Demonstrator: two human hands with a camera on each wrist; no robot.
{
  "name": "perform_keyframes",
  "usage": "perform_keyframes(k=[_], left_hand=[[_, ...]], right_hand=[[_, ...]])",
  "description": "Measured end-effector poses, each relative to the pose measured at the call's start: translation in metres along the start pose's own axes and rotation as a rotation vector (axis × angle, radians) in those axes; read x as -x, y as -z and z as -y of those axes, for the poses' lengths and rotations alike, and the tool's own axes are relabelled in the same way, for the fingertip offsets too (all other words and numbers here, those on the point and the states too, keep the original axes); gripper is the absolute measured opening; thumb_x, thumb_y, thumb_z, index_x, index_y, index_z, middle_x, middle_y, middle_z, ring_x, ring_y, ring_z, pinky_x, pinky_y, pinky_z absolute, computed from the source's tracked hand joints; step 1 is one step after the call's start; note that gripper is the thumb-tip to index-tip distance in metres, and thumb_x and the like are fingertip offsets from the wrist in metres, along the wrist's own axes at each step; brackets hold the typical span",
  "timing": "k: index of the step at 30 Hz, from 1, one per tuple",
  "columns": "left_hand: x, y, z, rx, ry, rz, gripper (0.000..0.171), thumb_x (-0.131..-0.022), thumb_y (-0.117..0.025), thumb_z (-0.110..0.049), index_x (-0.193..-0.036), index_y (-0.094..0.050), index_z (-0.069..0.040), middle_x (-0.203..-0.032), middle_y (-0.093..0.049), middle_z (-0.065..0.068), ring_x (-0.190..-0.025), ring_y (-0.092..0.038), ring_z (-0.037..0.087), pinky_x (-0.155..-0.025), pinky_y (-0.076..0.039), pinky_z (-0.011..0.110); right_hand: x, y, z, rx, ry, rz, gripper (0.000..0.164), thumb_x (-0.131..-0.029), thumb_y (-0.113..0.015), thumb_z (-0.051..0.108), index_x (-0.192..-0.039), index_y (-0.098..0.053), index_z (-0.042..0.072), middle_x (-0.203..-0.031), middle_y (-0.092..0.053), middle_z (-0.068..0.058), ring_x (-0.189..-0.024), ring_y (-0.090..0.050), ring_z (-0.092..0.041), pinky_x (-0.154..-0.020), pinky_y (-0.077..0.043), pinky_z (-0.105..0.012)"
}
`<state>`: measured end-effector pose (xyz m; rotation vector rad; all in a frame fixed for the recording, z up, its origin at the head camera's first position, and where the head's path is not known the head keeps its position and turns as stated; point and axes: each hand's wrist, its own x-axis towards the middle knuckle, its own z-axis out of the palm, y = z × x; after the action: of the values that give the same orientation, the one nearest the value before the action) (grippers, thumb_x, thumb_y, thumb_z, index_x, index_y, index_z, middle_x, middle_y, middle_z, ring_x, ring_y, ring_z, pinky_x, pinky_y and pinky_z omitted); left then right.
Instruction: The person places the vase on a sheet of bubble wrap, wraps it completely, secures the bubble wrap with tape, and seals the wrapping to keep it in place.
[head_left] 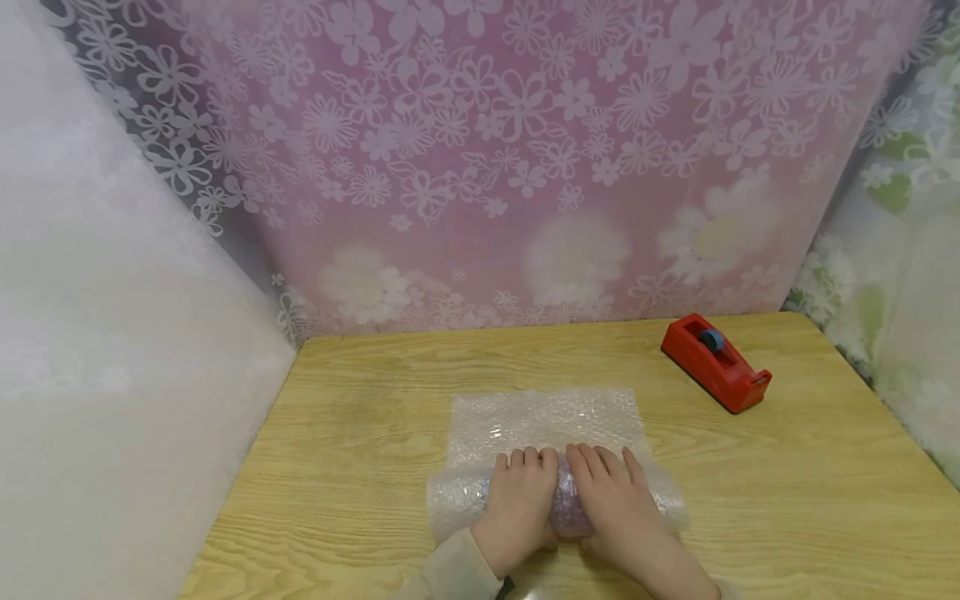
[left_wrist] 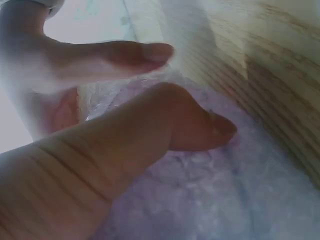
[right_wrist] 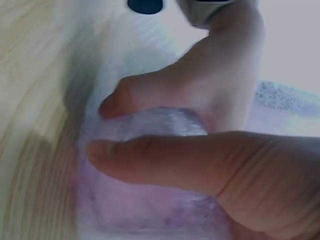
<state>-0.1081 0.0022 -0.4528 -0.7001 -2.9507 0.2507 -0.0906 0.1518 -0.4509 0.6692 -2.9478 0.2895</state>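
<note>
A purple thing (head_left: 568, 502) shows through a roll of clear bubble wrap (head_left: 454, 498) wound around it; its kind cannot be told. My left hand (head_left: 517, 506) grips the roll just left of its middle, fingers over the far side. Close beside it, my right hand (head_left: 618, 510) holds the roll right of the middle. Both thumbs press the near side, the left thumb (left_wrist: 165, 122) in the left wrist view and the right thumb (right_wrist: 155, 159) in the right. Beyond the fingers, a flat stretch of bubble wrap (head_left: 543, 421) lies on the table.
On the wooden table (head_left: 352, 442), a red tape dispenser (head_left: 712, 367) with a blue-centred roll stands at the back right. A pink flowered sheet (head_left: 480, 183) hangs behind the table, with pale sheets (head_left: 112, 333) at the sides.
</note>
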Motion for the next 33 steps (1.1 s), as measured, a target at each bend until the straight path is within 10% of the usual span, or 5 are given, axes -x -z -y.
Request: perform_keyframes(k=[13, 33], left_hand=[[-0.006, -0.001, 0.0, 0.069, 0.015, 0.068, 0.089, -0.042, -0.096, -0.052, -0.108, -0.052, -0.012, -0.088, -0.063, 0.003, -0.078, -0.06, 0.017, -0.069, -0.046, 0.033], [-0.009, -0.004, -0.002, 0.025, -0.035, -0.043, 0.084, -0.045, -0.095, -0.049, -0.107, -0.054, -0.011, -0.095, -0.048, 0.002, -0.085, -0.051, 0.017, -0.068, -0.041, 0.031]], right_hand=[[-0.008, -0.009, -0.009, -0.057, 0.011, -0.044, 0.095, -0.041, -0.093, 0.023, -0.125, -0.053, 0.001, -0.12, -0.061, -0.016, -0.112, -0.055, -0.039, -0.098, -0.037, -0.065], [-0.014, -0.009, -0.023, -0.164, -0.005, -0.013, 0.089, -0.047, -0.094, 0.034, -0.12, -0.056, 0.002, -0.115, -0.063, -0.014, -0.106, -0.059, -0.036, -0.094, -0.042, -0.061]])
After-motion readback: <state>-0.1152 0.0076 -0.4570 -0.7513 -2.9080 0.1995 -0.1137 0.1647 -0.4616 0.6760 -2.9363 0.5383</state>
